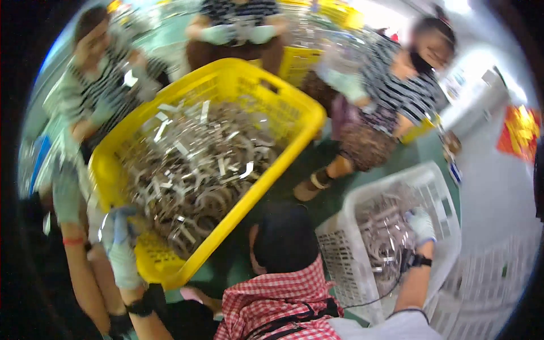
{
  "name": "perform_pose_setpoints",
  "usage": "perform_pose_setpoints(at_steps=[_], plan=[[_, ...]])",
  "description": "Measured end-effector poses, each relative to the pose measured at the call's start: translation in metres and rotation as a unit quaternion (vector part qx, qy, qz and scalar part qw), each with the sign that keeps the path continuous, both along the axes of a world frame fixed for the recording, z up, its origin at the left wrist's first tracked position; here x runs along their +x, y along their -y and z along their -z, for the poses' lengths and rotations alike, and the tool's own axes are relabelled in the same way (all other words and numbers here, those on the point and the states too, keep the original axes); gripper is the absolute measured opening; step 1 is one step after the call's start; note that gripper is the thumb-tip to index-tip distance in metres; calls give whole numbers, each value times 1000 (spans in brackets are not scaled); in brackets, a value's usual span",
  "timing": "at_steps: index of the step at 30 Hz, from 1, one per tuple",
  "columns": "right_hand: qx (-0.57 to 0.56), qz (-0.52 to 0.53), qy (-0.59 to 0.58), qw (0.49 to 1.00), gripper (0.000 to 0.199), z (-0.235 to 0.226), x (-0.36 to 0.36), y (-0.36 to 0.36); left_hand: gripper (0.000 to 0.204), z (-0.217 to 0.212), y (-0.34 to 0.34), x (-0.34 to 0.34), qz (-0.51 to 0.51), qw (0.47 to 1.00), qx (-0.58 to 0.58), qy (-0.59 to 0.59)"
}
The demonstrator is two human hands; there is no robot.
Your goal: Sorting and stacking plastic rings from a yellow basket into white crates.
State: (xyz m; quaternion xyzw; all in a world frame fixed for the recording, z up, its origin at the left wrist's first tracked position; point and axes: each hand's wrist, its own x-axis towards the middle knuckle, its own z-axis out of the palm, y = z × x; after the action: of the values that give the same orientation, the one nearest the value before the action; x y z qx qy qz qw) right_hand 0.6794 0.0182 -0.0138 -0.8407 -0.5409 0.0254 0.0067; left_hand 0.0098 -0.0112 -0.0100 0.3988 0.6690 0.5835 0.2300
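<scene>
My left hand (121,226), in a pale glove with bluish fingertips, is at the near left corner of a large yellow basket (243,218). Its fingers look closed; a shiny clear sliver shows beside them, and blur hides what they grip. Inside the yellow basket lies a heap of clear curved plastic pieces (195,164). To the right, my right hand (421,225), also gloved, reaches into a white basket (445,266). It is over more clear plastic pieces (385,232), touching or close to them. Its fingers are blurred and partly hidden.
Three people in striped tops sit around the yellow basket: one person (90,79) at left, another (241,17) behind, a third (391,79) at right. Pale crates (481,289) stand at lower right. Red checked cloth (272,300) and a dark rounded shape (286,238) fill the lower middle.
</scene>
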Motion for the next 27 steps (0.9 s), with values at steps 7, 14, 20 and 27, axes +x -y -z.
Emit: perform_pose_setpoints(at_steps=[7, 14, 20, 27], plan=[[41, -357, -382, 852, 29, -112, -275, -80, 23, 14, -3, -22, 64, 994, 22, 83], [-41, -564, -293, 771, 25, -58, -474, -172, 18, 18, -4, -27, 86, 990, 37, 103], [-165, -562, -3, 810, 32, 68, -509, -227, 18, 16, -3, -32, 83, 984, 25, 156], [-273, -571, -51, 772, 33, 106, -516, -249, 20, 9, -3, -33, 81, 975, 5, 209]])
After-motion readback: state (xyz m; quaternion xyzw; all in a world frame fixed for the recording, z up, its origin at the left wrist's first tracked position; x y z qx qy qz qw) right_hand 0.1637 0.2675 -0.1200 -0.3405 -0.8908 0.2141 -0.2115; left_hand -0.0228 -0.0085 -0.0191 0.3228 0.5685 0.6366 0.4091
